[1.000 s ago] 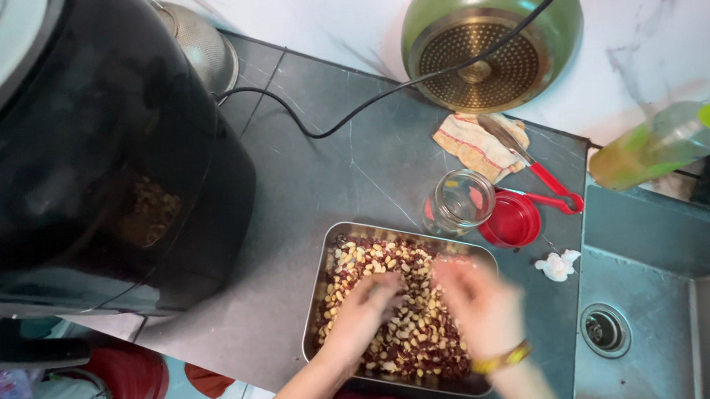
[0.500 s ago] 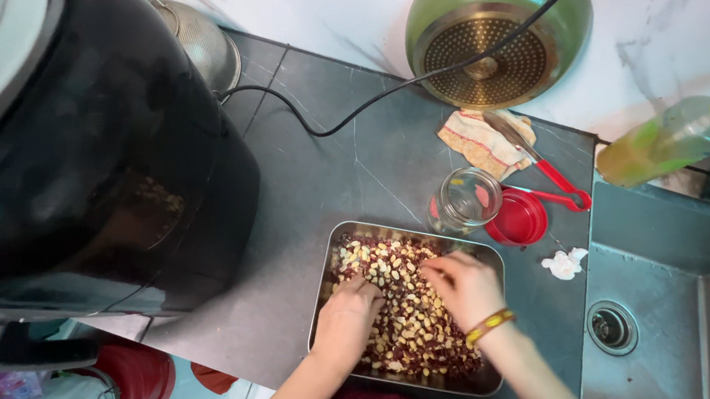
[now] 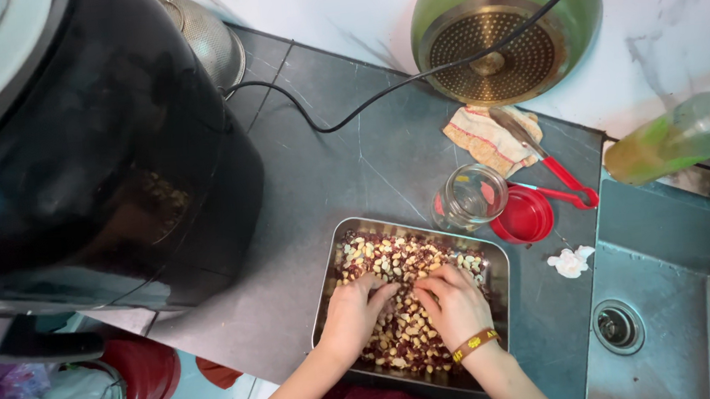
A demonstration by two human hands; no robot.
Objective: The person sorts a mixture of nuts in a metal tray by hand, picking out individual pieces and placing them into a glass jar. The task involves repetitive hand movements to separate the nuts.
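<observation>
Counted on the grey stone counter [image 3: 328, 185]: 1 rectangular metal tray [image 3: 326, 299] filled with pale and dark red peanuts, too many to count. 2 bare hands rest in the tray, the left hand [image 3: 354, 316] and the right hand [image 3: 456, 305]. 1 yellow wristband [image 3: 474, 345]. 1 clear glass jar [image 3: 469, 197]. 1 red round lid [image 3: 523, 216]. 1 red-handled peeler [image 3: 560, 176]. 1 striped cloth [image 3: 485, 137]. 1 green frying pan [image 3: 503, 23]. 1 black air fryer [image 3: 90, 153]. 1 metal strainer [image 3: 209, 40]. 1 green-capped plastic bottle [image 3: 679, 136].
</observation>
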